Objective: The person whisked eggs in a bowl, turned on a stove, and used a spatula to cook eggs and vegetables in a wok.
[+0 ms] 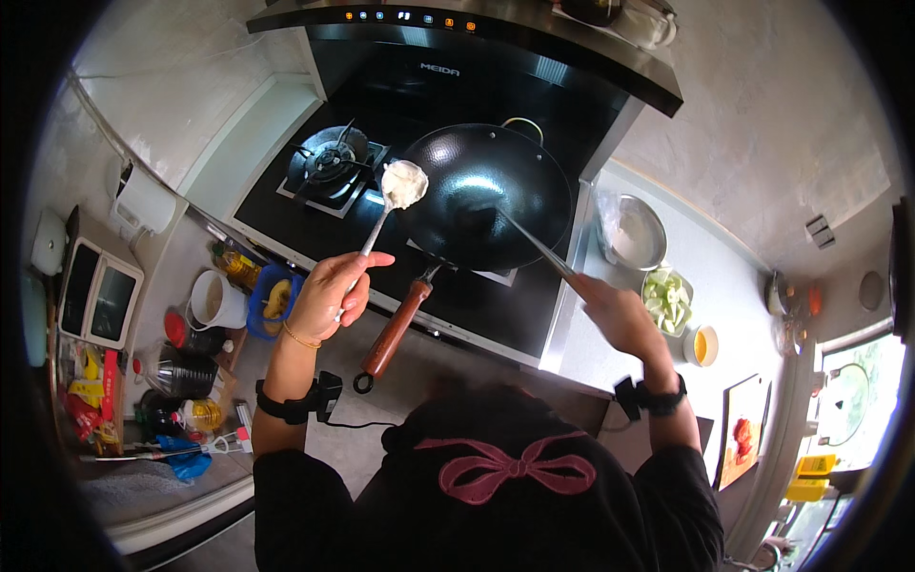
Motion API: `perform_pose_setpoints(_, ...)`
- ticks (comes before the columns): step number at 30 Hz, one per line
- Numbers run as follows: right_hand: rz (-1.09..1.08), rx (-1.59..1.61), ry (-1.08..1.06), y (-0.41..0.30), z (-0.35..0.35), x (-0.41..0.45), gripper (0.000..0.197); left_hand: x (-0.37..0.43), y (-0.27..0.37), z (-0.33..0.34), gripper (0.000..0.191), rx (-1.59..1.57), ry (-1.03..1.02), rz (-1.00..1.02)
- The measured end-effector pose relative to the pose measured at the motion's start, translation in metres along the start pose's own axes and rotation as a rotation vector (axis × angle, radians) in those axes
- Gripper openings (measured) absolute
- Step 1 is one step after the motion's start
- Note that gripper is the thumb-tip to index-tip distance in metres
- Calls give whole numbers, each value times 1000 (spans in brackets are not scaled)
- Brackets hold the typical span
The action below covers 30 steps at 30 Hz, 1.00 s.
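Note:
My left hand [334, 292] grips the handle of a metal spoon [373, 234]. A heap of white, thick paste or fat [405, 184] fills the spoon's bowl, raised near the left rim of a black wok [457, 157]. My right hand [620, 314] holds a long metal utensil [535, 244] that slants down into the wok. Its lower end is dark and blurred, so I cannot tell a spatula from a ladle. The wok rests on the right burner, with its wooden handle [399, 325] pointing towards me.
Left of the wok is a bare gas burner [332, 161]. On the right counter stand a metal bowl [652, 229], a dish of cut green vegetable [668, 300], a cup of yellow liquid [704, 346] and a cutting board [730, 457]. The range hood [536, 53] overhangs the back.

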State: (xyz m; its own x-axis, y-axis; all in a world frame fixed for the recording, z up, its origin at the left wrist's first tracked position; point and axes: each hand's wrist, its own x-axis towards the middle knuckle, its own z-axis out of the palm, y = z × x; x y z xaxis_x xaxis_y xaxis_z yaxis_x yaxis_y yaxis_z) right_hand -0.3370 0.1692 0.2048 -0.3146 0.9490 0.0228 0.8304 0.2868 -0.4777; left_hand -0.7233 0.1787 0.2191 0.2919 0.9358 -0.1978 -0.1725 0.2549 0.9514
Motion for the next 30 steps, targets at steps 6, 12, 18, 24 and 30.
perform_pose_setpoints(6, 168, 309, 186, -16, 12, -54, 50, -3, -6, 1, 32, -52, 34, 31)
perform_pose_setpoints(12, 583, 703, -226, -16, 37, -37, 44, -3, 2, -6, 34, -48, 58, 3)
perform_pose_setpoints(18, 411, 732, 7, -9, 38, -35, 42, 13, -6, -13, 32, -8, 2, -14)
perform_pose_setpoints(24, 446, 805, 160, -13, 47, -57, 23, 31, 2, -12, 31, 138, -31, -76)
perform_pose_setpoints(30, 464, 817, 81, -4, 45, -60, 11, 70, 1, -15, 25, 186, -33, -164)
